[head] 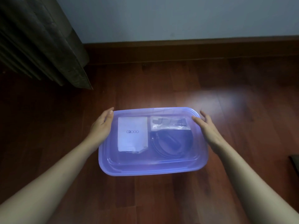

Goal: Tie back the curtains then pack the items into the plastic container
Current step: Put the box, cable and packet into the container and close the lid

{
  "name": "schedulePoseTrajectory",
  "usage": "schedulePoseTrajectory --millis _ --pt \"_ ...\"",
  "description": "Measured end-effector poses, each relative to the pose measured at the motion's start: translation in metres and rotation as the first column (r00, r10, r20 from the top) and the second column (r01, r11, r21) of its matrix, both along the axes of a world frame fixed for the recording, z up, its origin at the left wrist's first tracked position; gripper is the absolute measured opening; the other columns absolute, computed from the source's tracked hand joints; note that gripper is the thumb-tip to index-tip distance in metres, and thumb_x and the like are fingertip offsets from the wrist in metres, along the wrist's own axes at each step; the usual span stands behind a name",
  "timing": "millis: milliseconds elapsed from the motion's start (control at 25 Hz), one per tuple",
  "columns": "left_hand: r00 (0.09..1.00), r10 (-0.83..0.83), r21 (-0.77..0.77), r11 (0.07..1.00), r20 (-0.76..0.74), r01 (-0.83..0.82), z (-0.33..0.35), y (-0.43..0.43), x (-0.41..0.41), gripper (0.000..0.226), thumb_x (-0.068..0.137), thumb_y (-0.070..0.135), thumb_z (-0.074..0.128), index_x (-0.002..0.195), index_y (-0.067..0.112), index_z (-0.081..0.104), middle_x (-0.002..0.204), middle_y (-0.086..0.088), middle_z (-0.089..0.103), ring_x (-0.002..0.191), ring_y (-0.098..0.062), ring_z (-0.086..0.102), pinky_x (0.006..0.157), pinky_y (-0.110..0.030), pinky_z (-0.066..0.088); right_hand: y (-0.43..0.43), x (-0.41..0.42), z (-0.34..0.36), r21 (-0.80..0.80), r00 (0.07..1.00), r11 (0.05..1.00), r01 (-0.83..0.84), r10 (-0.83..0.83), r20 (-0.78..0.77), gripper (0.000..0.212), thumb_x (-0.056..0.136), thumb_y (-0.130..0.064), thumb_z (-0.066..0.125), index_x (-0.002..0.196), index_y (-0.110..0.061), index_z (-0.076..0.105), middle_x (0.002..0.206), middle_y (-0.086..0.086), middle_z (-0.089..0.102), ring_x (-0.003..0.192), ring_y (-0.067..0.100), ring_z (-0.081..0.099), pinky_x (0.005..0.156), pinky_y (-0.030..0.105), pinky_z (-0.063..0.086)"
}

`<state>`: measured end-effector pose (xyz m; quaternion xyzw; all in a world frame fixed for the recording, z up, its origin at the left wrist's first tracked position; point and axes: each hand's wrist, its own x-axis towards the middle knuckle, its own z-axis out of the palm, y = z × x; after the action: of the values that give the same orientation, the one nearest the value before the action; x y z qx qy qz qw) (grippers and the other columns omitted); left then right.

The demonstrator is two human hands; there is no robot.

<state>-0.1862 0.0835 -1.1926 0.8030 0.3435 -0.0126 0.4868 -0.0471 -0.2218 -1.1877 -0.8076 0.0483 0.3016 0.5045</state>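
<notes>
A translucent purple plastic container (152, 168) sits on the wooden floor with its lid on. Through the lid I see a white paper packet (132, 135) printed "G2000" on the left, a clear plastic bag (169, 124) at the back right, and a dark coiled cable (171, 143) below it. My left hand (102, 125) rests flat against the container's left edge, fingers extended. On the opposite side, my right hand (208, 128) hovers by the back corner with fingers spread. Neither hand grips anything.
A dark curtain (40, 42) hangs down to the floor at the upper left. A pale wall with a dark wooden skirting board (194, 46) runs along the back. A dark object (295, 160) shows at the right edge.
</notes>
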Motion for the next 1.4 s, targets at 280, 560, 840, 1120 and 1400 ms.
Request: schedulePoseTrajectory --millis 280,560,840,1120,1400 --pt "0.995 -0.003 0.233 0.972 -0.096 0.025 0.002 -0.011 0.009 0.039 0.099 0.039 0.032 0.13 0.023 0.049 0.123 -0.015 0.061 0.114 -0.037 0.053 0.09 -0.034 0.039 0.01 0.007 -0.013 -0.218 0.993 0.976 0.02 0.007 0.119 0.059 0.083 -0.065 0.049 0.134 -0.035 0.042 0.134 0.001 0.053 0.126 0.028 0.047 0.1 0.037 0.036" --pt "0.991 0.119 0.052 0.992 -0.056 -0.116 -0.002 -0.008 0.003 0.038 0.096 0.044 0.041 0.13 0.031 0.049 0.128 0.001 0.056 0.119 -0.022 0.05 0.095 -0.031 0.038 0.015 0.001 -0.006 -0.25 0.969 0.967 0.057 0.006 0.245 0.055 0.077 -0.066 0.048 0.114 -0.026 0.059 0.1 -0.001 0.061 0.108 0.029 0.056 0.088 0.035 0.037" --pt "0.955 0.266 -0.317 0.902 -0.13 -0.294 -0.012 -0.022 -0.042 0.045 0.091 0.063 0.03 0.098 0.035 0.065 0.1 0.007 0.069 0.091 -0.011 0.065 0.082 -0.035 0.052 -0.018 -0.031 -0.012 -0.245 0.993 0.964 0.103 -0.084 0.085 0.066 0.078 -0.072 0.048 0.128 -0.029 0.046 0.123 -0.003 0.059 0.118 0.025 0.053 0.098 0.038 0.039" --pt "0.886 0.421 -0.049 0.898 -0.193 -0.437 -0.012 -0.043 -0.052 0.066 0.09 0.063 0.033 0.078 0.005 0.062 0.077 -0.008 0.062 0.077 -0.028 0.059 0.069 -0.036 0.044 -0.013 -0.068 -0.023 -0.221 0.97 0.947 0.234 -0.212 0.119 0.047 0.073 -0.068 0.058 0.086 -0.023 0.06 0.082 -0.011 0.065 0.086 0.025 0.062 0.086 0.042 0.048" --pt "0.884 0.443 0.034 0.896 -0.15 -0.443 -0.01 -0.018 -0.056 0.067 0.09 0.064 0.034 0.081 0.006 0.065 0.078 -0.007 0.064 0.087 -0.033 0.059 0.081 -0.042 0.048 0.006 -0.06 -0.015 -0.216 0.973 0.957 0.194 -0.159 0.168 0.039 0.079 -0.062 0.058 0.086 -0.023 0.061 0.081 -0.01 0.066 0.086 0.025 0.062 0.084 0.041 0.049"
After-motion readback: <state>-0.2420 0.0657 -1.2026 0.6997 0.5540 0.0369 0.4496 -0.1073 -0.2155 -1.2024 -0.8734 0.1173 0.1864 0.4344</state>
